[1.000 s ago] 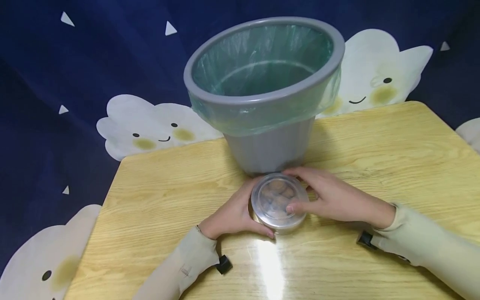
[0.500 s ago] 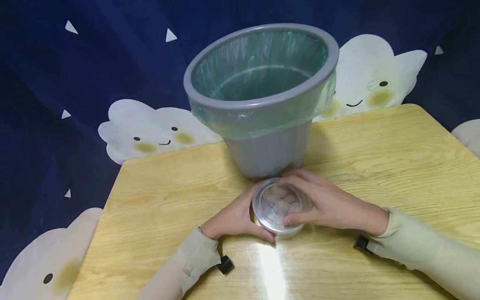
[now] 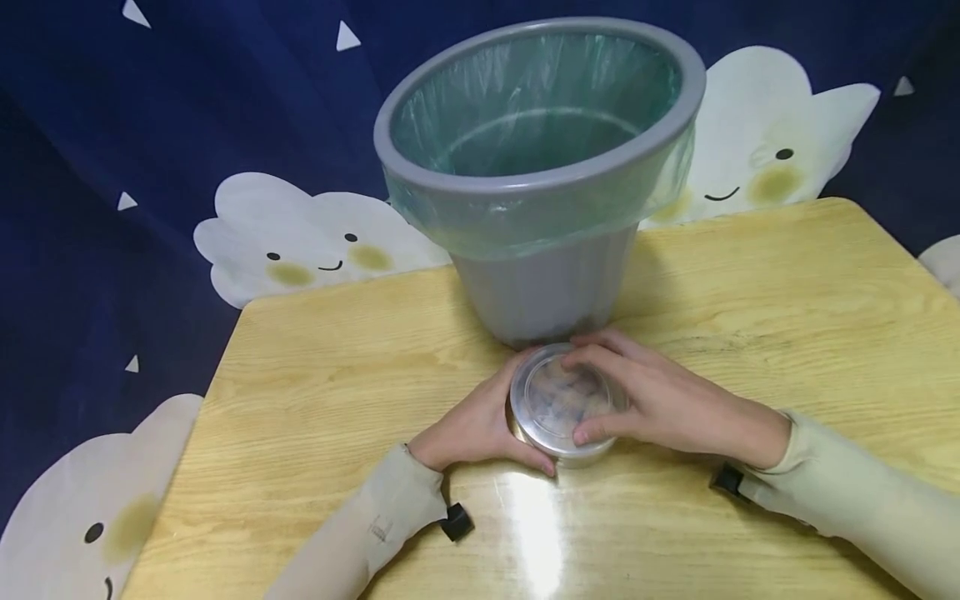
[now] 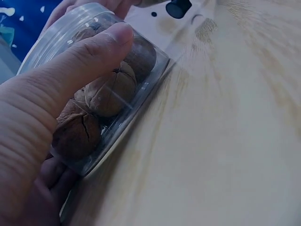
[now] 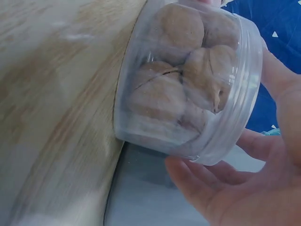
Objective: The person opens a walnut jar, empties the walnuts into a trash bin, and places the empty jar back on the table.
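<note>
A clear round plastic jar of walnuts stands on the table, its transparent lid (image 3: 543,404) on top. My left hand (image 3: 480,425) holds the jar from the left, with the thumb along the near side. In the left wrist view that thumb lies across the clear wall, and brown walnuts (image 4: 106,94) show behind it. From the right, my right hand (image 3: 667,400) grips the lid, its thumb at the near edge and a finger over the far part. Seen from the right wrist, the walnuts (image 5: 160,96) fill the jar and the right fingers (image 5: 188,183) curve round the lid's rim.
Just behind the jar stands a grey trash bin (image 3: 540,292) lined with a green plastic bag (image 3: 525,221). The wooden table (image 3: 322,383) ends at a dark blue curtain (image 3: 262,92) with white cloud shapes.
My right thumb has slid to the lid's near edge, and a right finger has come over the lid's far part. The left hand keeps its hold on the jar. The head view shifts slightly.
</note>
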Motion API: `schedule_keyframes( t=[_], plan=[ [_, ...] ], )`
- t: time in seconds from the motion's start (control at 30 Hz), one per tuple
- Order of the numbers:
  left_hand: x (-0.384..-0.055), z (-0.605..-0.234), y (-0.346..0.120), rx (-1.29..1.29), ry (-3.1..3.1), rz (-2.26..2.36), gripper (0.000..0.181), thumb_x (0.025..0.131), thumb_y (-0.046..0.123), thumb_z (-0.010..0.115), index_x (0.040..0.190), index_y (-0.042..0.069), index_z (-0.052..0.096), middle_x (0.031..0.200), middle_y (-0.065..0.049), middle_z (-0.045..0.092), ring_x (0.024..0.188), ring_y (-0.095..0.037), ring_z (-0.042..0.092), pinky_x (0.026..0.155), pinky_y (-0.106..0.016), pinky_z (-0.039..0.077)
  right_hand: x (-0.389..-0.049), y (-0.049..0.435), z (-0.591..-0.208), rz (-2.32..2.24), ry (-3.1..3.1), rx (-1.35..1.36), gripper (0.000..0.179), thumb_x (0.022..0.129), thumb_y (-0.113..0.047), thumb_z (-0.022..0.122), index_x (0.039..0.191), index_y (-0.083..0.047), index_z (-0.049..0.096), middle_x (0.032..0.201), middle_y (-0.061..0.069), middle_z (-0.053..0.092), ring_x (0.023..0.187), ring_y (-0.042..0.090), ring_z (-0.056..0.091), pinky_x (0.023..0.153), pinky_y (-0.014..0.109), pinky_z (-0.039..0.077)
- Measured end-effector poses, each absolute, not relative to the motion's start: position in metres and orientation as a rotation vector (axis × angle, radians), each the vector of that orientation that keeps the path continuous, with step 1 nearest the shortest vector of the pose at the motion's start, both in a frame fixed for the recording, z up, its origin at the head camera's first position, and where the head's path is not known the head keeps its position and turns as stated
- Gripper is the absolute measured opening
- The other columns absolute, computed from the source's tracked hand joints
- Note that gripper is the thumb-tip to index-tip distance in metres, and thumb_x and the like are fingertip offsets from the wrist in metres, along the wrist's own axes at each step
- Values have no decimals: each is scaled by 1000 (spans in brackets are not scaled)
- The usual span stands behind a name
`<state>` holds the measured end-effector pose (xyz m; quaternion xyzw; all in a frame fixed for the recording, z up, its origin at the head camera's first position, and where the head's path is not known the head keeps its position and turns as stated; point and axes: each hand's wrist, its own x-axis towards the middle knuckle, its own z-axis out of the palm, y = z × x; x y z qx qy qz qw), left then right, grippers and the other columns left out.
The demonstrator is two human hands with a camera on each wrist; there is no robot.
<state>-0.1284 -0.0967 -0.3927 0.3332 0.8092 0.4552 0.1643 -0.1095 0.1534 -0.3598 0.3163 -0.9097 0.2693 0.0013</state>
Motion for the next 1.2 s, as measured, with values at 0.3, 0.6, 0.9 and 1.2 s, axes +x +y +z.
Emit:
schedule_keyframes(
  t=[0.3,0.6,0.9,1.2],
  plan=[
    [-129,-392,-96,920,2295,1301,125,52,23,98,151,32,21,150,17,37,138,-5,40,120,-35,34,-110,155,-358,831,-2835,994,81,72,-68,70,137,-23,51,145,2,47,133,26,49,109,51,45],
    [-138,-417,-98,967,2337,1290,128,49,40,97,149,43,18,150,23,34,138,-1,40,119,-33,36,-104,150,-361,730,-2722,1001,80,72,-64,75,134,-19,53,146,11,47,131,30,49,107,50,46],
    [-130,-394,-96,946,2298,1319,127,51,24,98,152,31,21,152,18,34,140,-4,37,122,-32,31,-100,146,-364,697,-2672,1066,88,67,-69,74,139,-25,48,150,14,41,137,31,43,109,51,43],
    [-129,-390,-96,959,2295,1317,127,51,22,98,153,27,22,153,14,34,141,-6,38,122,-32,32,-98,142,-369,702,-2672,1103,94,66,-74,70,141,-24,44,154,15,34,140,32,38,109,54,44]
  ],
)
